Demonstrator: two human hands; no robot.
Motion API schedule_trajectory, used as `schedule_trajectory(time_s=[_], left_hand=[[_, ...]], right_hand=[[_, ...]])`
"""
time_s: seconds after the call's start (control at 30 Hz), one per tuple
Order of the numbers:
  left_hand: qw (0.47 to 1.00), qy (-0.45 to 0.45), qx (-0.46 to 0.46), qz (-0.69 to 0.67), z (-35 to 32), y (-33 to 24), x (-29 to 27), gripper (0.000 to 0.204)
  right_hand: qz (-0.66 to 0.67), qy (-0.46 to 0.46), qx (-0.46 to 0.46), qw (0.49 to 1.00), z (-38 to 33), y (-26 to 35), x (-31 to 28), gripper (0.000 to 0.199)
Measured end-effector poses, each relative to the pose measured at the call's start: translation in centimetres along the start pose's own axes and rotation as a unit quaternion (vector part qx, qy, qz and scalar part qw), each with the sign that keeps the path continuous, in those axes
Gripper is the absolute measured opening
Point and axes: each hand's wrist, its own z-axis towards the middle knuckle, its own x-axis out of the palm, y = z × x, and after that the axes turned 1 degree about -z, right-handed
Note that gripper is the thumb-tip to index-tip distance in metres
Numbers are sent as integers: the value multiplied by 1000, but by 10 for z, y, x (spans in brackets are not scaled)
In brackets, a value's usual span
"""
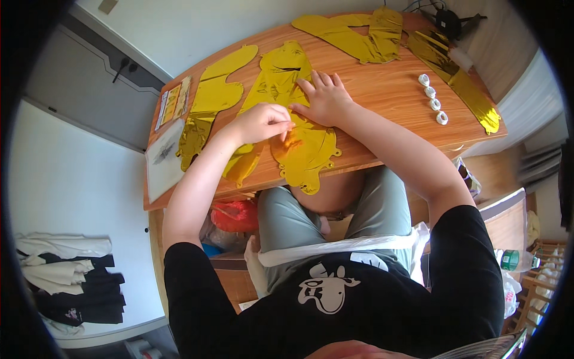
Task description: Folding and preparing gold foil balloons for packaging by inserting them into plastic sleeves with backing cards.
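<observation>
Glasses [499,347] rim the bottom of my view, with a black shirt [382,305] bearing a white cartoon print just past them. The seated person faces a wood-grain desk [382,107] with a curved far edge, set against a pale wall [227,18]. A grey door [78,78] stands to the left, clothes [72,281] hang lower down, and a wooden rack [541,275] is at the right.

Glossy, flat and creased, the middle gold foil [308,161] lies on the desk in front of the person, small tabs along its rim and an orange glint near the fingers. The right hand [326,100] is spread palm-down on it. The left hand [263,124] is curled above it, thumb and forefinger together; whether they grip the foil I cannot tell.

Its lower end pokes past the desk's front edge. A narrow strip of wood parts it from the left foil [221,81]; a broader stretch shows between the right forearm [394,140] and four white rolls [433,99].
</observation>
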Motion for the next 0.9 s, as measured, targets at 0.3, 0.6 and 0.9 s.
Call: schedule_trajectory(time_s=[0.3, 0.6, 0.9], left_hand=[[919, -179, 194, 294, 30, -35, 56, 18], [908, -201, 163, 329, 31, -48, 66, 21], [957, -139, 101, 234, -1, -48, 21, 36]], right_hand=[[1, 8, 0, 1000, 3, -4, 6, 83], [-40, 44, -8, 998, 0, -5, -4, 95], [-28, 22, -3, 999, -1, -7, 0, 86]])
